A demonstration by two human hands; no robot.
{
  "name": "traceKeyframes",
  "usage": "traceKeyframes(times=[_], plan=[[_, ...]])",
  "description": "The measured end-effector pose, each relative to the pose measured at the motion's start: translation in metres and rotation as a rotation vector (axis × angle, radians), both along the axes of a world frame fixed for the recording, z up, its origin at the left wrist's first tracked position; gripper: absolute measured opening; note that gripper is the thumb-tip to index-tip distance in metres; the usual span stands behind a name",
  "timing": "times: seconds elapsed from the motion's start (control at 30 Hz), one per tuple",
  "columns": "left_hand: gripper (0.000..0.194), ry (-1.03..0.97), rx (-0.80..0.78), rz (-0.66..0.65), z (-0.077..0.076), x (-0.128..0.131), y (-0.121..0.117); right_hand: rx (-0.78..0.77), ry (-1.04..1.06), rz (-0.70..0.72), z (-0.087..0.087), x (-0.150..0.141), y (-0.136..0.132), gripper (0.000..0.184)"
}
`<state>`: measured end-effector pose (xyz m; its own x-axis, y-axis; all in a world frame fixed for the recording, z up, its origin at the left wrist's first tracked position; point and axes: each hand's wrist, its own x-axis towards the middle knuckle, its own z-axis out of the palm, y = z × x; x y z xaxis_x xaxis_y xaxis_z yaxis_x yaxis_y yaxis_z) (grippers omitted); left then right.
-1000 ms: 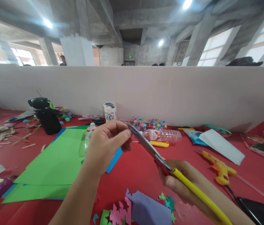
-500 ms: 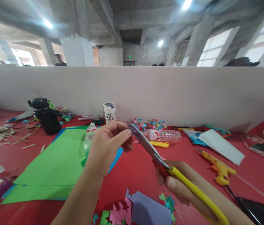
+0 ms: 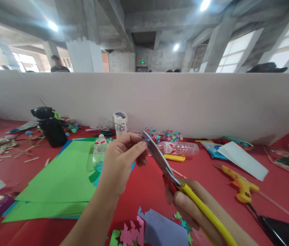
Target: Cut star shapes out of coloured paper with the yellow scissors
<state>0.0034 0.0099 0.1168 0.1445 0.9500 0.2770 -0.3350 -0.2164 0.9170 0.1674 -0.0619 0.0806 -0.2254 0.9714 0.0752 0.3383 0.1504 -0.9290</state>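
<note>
My left hand (image 3: 125, 159) pinches a small piece of purple paper (image 3: 148, 136) between thumb and forefinger. My right hand (image 3: 185, 205) is closed round the yellow handle of a pair of scissors (image 3: 162, 160). The scissor blades point up and to the left, and their tips lie against the purple piece beside my left fingertips. Below, on the red table (image 3: 139, 191), lie a purple sheet (image 3: 165, 227) with cut edges, a pink sheet (image 3: 131, 234) with star-shaped holes, and several small green and blue paper stars (image 3: 184, 223).
Green sheets (image 3: 54, 177) and a black bottle (image 3: 49, 128) are on the left. A clear plastic bottle (image 3: 99, 150) stands behind my left hand; another bottle (image 3: 182, 149) lies beyond the scissors near a yellow cutter (image 3: 174, 158). A yellow glue gun (image 3: 240, 182) lies right. A white partition (image 3: 144, 99) closes the back.
My right hand and the scissors have shifted slightly left. My left hand has moved a little to the right, and more of the purple piece shows at the blades.
</note>
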Motion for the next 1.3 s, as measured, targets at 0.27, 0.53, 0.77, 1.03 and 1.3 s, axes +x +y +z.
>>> traceKeyframes(times=[0.27, 0.53, 0.77, 1.03, 1.3], plan=[[0.01, -0.006, 0.001, -0.017, -0.001, 0.0, 0.001, 0.034, -0.024, -0.049, -0.002, -0.006, -0.002, 0.037], [0.011, 0.001, 0.005, -0.015, 0.0, -0.001, 0.001, -0.052, 0.001, -0.161, -0.009, -0.017, -0.003, 0.033], [0.011, -0.003, -0.002, -0.022, 0.0, -0.001, 0.001, -0.13, 0.036, -0.143, -0.012, -0.016, -0.001, 0.031], [0.012, -0.008, -0.022, -0.006, -0.002, 0.001, 0.003, -0.144, 0.02, -0.175, -0.008, -0.019, 0.002, 0.031], [0.013, 0.078, -0.057, 0.012, -0.007, 0.0, 0.011, -0.182, 0.115, -0.223, -0.023, -0.014, 0.016, 0.044]])
